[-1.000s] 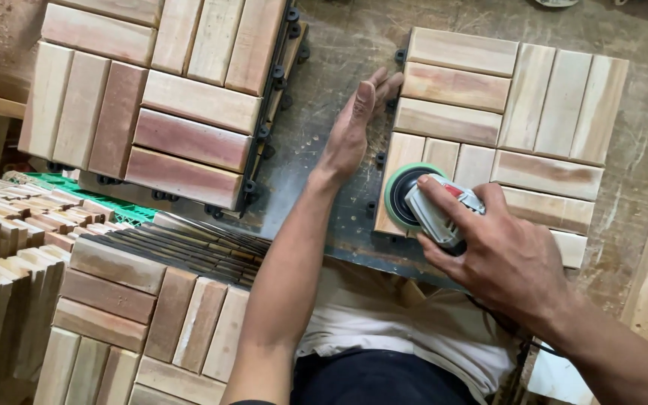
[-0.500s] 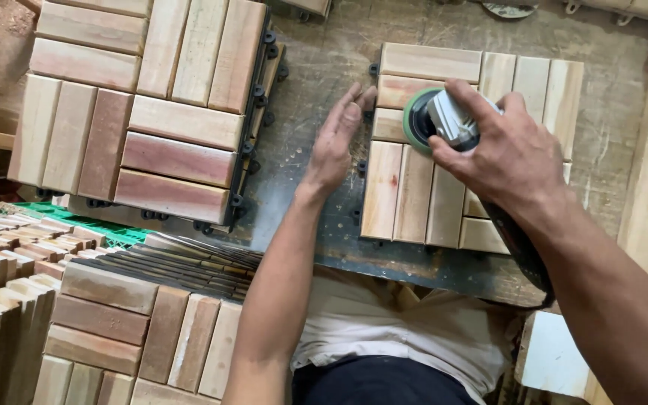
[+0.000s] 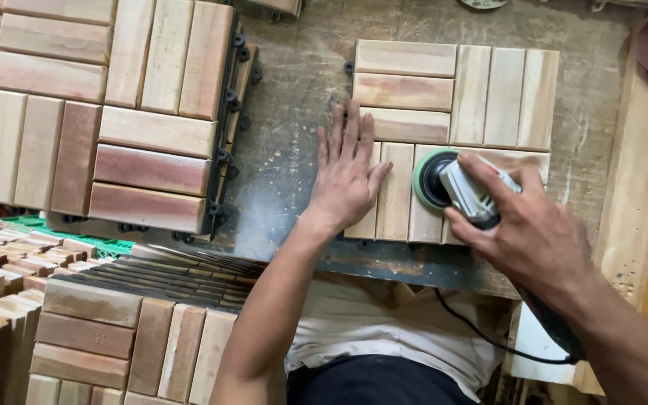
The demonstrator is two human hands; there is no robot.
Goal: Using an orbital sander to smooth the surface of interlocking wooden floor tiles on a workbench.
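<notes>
On the dusty tabletop (image 3: 294, 90) a slatted wooden tile (image 3: 481, 97) is pinned at its left edge by the flat, released left hand (image 3: 346, 176), while a green-padded sander (image 3: 444, 184) is gripped on its near slats by the right hand (image 3: 530, 232).

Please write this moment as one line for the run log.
left hand: flat on square slatted wooden tile | right hand: holding grey corded sander with green disc on tile | bench: worn, dusty

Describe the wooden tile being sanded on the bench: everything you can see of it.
The wooden slat tile lies flat on the worn workbench. It is square, made of pale and reddish slats in four blocks alternating in direction, on a black plastic base showing at the edges. The left hand presses flat on its near left corner; the sander, gripped by the right hand, sits on its near slats.
</notes>
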